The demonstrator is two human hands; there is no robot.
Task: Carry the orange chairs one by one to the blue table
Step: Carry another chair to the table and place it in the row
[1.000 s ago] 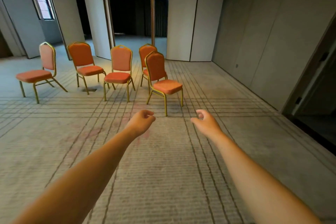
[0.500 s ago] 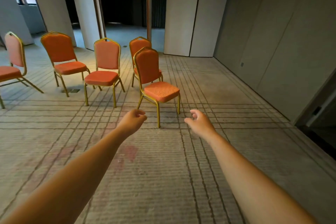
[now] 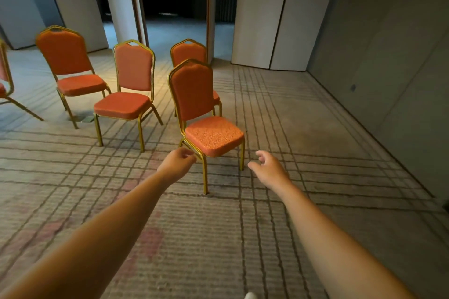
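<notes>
Orange-cushioned, the nearest chair (image 3: 213,137) is standing on the carpet (image 3: 315,153) just beyond both hands. The left hand (image 3: 178,162) is hovering loosely curled and the right hand (image 3: 268,170) half spread, both empty. Probably gripping the frame at both seat sides is serving best, lifting evenly. Its seat is facing the person and rightward, and its long axis is running upright.
</notes>
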